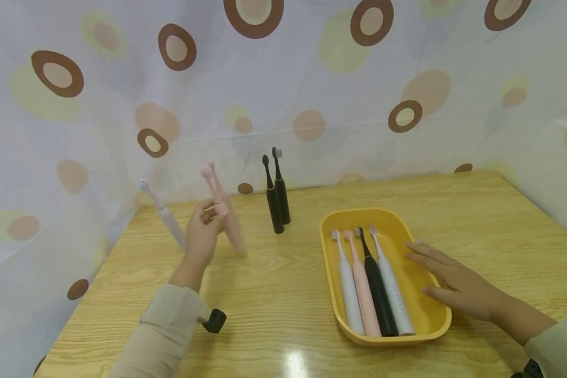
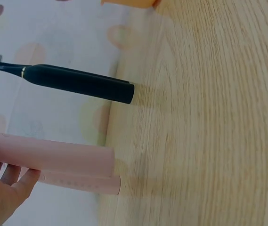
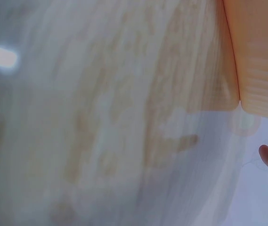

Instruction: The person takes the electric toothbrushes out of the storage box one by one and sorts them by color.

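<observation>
My left hand (image 1: 202,236) grips a pink electric toothbrush (image 2: 63,153) by its handle, which stands upright with a slight tilt. A second pink toothbrush (image 2: 86,184) is close behind it, partly hidden by the first and by my fingers. My right hand (image 1: 458,281) has its fingers stretched out at the right rim of a yellow tray (image 1: 328,262). Inside the tray several toothbrushes lie side by side: a white one (image 1: 348,289), a pink one (image 1: 365,294), a black one (image 1: 380,294) and another white one (image 1: 396,291).
Two black toothbrushes (image 1: 274,207) stand upright near the back of the wooden table (image 1: 264,299), one partly behind the other. A white toothbrush (image 1: 170,223) leans in view left of my left hand. Behind the table hangs a patterned cloth (image 1: 283,79).
</observation>
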A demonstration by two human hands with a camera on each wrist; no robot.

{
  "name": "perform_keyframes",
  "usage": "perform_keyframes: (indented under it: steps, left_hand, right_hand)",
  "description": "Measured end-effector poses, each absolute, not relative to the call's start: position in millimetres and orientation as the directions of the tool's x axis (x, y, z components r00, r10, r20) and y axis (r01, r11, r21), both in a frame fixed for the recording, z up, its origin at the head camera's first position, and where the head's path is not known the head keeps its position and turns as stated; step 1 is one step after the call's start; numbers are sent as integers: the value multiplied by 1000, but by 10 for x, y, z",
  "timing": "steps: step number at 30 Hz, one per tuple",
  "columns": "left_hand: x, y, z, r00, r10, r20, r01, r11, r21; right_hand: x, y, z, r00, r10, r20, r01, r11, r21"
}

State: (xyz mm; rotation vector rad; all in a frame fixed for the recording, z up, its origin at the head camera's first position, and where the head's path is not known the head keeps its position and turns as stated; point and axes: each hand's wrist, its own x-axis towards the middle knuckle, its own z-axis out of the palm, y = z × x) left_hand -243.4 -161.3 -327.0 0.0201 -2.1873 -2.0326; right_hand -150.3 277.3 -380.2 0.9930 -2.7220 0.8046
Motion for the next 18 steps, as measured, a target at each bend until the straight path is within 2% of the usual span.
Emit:
perform_keyframes:
  steps: [18]
  left_hand:
    - [-2636, -1705, -3387, -957, -279, 78, 48, 111, 993]
  right_hand:
    - [-1515, 2774, -3813, -762, -569, 309, -646, 639, -417]
